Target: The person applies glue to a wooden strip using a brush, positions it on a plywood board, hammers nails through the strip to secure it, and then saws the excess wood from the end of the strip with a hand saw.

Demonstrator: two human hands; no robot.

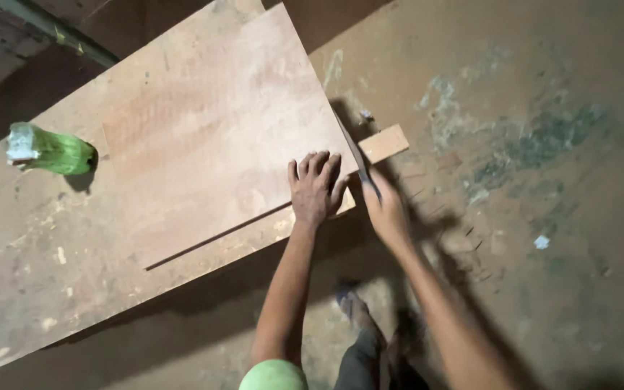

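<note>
My left hand (315, 189) lies flat, fingers spread, on the plywood sheet (211, 137) atop the worktop (30, 289). My blurred right hand (386, 211) grips a saw (355, 155), its blade partly hidden at the sheet's edge.

Green bottle (50, 150) stands well left; board (204, 123) top otherwise open.

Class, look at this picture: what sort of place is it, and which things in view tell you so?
Probably a carpentry workshop. A plywood sheet lies on a rough wooden bench; the left hand presses it flat while the right hand works a saw blade at its edge. The dirt floor is stained and littered with chips.
</note>
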